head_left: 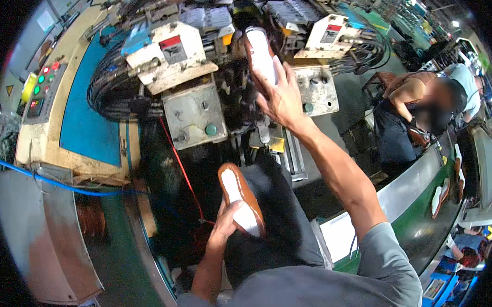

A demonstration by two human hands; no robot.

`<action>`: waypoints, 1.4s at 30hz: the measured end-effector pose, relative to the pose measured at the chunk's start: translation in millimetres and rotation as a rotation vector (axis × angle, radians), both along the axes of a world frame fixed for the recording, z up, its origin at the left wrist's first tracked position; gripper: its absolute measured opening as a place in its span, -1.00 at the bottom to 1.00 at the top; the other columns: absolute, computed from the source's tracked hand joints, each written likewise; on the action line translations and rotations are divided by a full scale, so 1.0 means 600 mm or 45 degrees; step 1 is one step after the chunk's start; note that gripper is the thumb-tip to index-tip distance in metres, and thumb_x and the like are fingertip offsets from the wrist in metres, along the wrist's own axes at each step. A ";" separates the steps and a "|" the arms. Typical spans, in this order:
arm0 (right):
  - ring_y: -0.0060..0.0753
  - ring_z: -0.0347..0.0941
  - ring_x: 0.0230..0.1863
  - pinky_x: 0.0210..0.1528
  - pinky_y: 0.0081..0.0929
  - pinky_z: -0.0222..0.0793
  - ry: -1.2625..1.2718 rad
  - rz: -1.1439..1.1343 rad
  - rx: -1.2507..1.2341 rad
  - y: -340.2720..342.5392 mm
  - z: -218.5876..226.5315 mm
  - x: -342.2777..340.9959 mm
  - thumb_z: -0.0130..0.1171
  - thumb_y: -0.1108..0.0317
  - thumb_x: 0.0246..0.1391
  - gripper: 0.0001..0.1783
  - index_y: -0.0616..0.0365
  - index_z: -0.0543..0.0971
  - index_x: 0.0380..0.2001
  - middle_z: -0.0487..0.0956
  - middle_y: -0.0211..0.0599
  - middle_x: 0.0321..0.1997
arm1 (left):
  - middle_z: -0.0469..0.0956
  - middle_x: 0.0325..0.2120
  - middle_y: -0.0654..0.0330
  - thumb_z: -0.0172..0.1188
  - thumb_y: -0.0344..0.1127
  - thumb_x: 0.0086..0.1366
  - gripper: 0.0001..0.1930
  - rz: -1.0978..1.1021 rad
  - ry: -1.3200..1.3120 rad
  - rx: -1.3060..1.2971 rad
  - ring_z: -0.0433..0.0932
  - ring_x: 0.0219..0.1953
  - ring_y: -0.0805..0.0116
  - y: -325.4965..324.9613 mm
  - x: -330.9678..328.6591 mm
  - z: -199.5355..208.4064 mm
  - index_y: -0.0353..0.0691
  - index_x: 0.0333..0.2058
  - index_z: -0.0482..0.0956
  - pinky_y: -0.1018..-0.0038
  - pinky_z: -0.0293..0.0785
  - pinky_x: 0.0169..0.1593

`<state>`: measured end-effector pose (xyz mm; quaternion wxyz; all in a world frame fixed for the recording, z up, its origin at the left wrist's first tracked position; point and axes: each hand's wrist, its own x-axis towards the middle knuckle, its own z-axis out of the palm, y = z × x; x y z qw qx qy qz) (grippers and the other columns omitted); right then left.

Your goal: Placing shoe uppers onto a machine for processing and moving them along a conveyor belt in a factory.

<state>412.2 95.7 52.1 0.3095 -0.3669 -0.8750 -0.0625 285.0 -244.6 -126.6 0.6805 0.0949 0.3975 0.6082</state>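
Over my lap, my left hand grips a brown shoe upper with a white sole board facing up. My thumb lies across the white board, and the fingers underneath are hidden. Farther ahead, my right hand holds the near end of a second shoe upper, also with its white bottom up. That second piece sits between the two sides of a shoe machine, its far end in among the machine's middle parts. My right fingers lie along its white surface and edge.
A panel with coloured buttons stands at the left, beside a blue-topped surface. To the right runs a green conveyor carrying several shoe uppers. Beyond it a co-worker bends over another piece. A red cable hangs nearby.
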 end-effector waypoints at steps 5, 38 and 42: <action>0.31 0.16 0.54 0.58 0.14 0.07 0.075 0.176 0.105 -0.001 -0.002 0.000 0.38 0.39 -0.01 -0.11 -0.02 0.38 0.46 0.29 0.18 0.50 | 0.47 0.28 -0.09 0.31 0.12 0.40 -0.11 -0.144 -0.217 0.131 0.56 0.25 -0.09 0.023 -0.006 0.031 -0.27 0.48 0.15 -0.06 0.52 0.32; 0.11 0.31 0.50 0.51 -0.13 0.25 0.047 0.336 0.423 0.253 0.058 -0.089 0.23 0.32 0.34 -0.40 -0.05 0.46 0.43 0.39 -0.01 0.52 | 0.59 0.08 0.19 0.30 -0.07 0.37 -0.32 0.420 0.323 -0.415 0.62 0.07 0.21 -0.107 -0.214 0.025 -0.09 0.40 0.33 0.21 0.59 0.17; 0.13 0.20 0.58 0.58 -0.12 0.12 0.003 0.411 0.119 0.092 -0.023 0.024 0.15 0.64 0.18 -0.27 -0.03 0.48 0.43 0.18 -0.08 0.65 | 0.60 0.09 0.12 0.45 -0.28 0.26 -0.33 0.694 0.798 -0.837 0.60 0.06 0.13 -0.271 -0.367 0.060 -0.09 0.35 0.46 0.10 0.54 0.14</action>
